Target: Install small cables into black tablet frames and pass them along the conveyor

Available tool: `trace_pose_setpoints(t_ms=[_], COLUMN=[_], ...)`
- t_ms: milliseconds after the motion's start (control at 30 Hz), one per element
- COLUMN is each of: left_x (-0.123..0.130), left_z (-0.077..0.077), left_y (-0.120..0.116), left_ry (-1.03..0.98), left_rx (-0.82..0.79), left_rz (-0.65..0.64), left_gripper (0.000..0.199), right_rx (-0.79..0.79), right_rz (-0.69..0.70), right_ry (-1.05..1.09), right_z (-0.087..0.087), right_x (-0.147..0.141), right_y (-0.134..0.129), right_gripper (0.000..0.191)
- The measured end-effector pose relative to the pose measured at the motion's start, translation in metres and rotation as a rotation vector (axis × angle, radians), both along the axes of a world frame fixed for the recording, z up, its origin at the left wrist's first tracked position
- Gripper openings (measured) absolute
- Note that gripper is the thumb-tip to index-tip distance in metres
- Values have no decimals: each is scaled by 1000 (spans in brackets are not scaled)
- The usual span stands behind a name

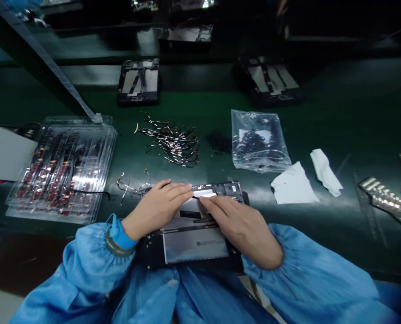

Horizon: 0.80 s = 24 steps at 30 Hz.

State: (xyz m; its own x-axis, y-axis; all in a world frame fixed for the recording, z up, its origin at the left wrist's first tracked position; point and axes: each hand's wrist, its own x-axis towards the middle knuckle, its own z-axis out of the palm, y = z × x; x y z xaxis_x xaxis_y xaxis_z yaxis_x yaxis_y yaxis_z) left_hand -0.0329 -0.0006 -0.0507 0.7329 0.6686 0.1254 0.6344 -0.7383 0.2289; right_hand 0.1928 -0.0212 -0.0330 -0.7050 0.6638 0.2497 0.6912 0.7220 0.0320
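An opened tablet-like device [195, 247] lies at the bench's near edge, its silver battery and dark circuit boards exposed. My left hand [159, 204] rests across its upper left part, fingers stretched out flat and close together. From the right, my right hand [242, 225] reaches over the device with its fingertips bent down near the upper board, close to the left fingertips. A slim dark pair of tweezers [203, 220] sticks out from under that hand, pointing left over the battery. A short black piece shows between the two hands' fingertips; what it is I cannot make out.
Beyond the device lies a heap of thin cables [173, 141], with a few loose ones [129, 186] nearer. Clear trays of parts [63, 175] stand left. A plastic bag [259, 141] and white papers [293, 184] lie right. Two opened devices [139, 83] [271, 81] sit farther back.
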Motion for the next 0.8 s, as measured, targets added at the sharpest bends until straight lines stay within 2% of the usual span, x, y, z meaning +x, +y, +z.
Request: trace_pose_setpoints(t_ms=[167,333,800], left_x=[3,5,5], left_z=[1,3,1], left_y=[-1,-3,-4], left_ry=[74,87,86], left_rx=[94,144,142], left_rz=[-22,-9,-9], left_gripper=[37,35,37], right_rx=[68,180,181], right_rz=[27,-9,12], right_ry=[-28,35,51], right_z=[-2,-12,-13], right_x=[7,9,6], right_y=[1,6,9], right_gripper=[29,24,22])
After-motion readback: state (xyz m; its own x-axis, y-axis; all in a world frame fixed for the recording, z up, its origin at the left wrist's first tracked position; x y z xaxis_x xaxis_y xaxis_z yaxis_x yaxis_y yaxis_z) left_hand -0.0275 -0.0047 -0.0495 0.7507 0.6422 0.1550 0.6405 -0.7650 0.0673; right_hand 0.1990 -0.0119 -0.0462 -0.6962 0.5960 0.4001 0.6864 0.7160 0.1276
